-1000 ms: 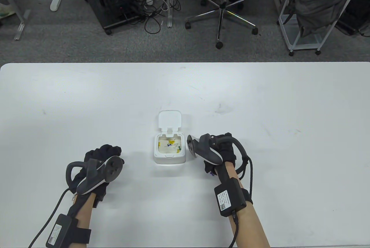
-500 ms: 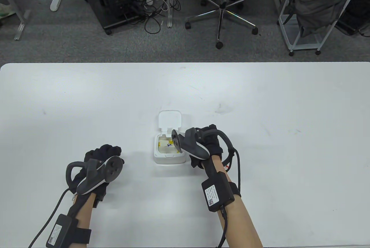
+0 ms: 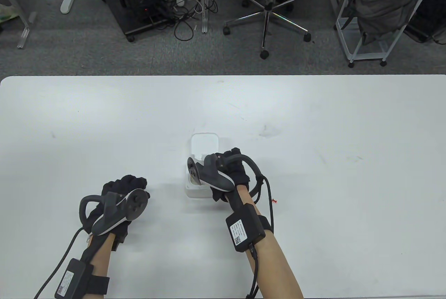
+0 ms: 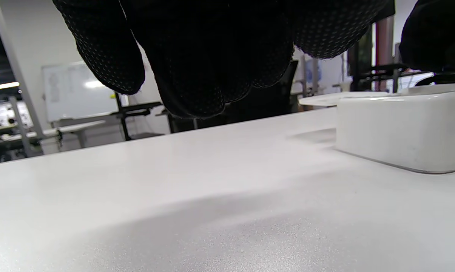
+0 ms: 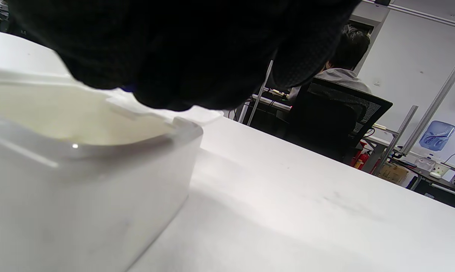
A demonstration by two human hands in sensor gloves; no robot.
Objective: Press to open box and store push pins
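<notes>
Left hand (image 3: 120, 196) rests on table (image 3: 104, 121), fingers curled loosely, holding nothing; white box (image 3: 197, 192) sits well off to its right. Right hand (image 3: 226, 173) hangs over the box's open top, covering most of it; fingers bunched, a speck of blue at the fingertips in the right wrist view, can't tell if it's pinching a pin. One red push pin (image 3: 275, 201) lies just right of that wrist. Lid (image 3: 205, 144) stands open beyond the hand.

- I see a white box (image 3: 198, 192), its open lid (image 3: 205, 144) white too.
- Both gloves black, dotted weave: left hand (image 3: 120, 196), right hand (image 3: 230, 173).
- Red push pin (image 3: 275, 201) on my white tabletop (image 3: 313, 173).
</notes>
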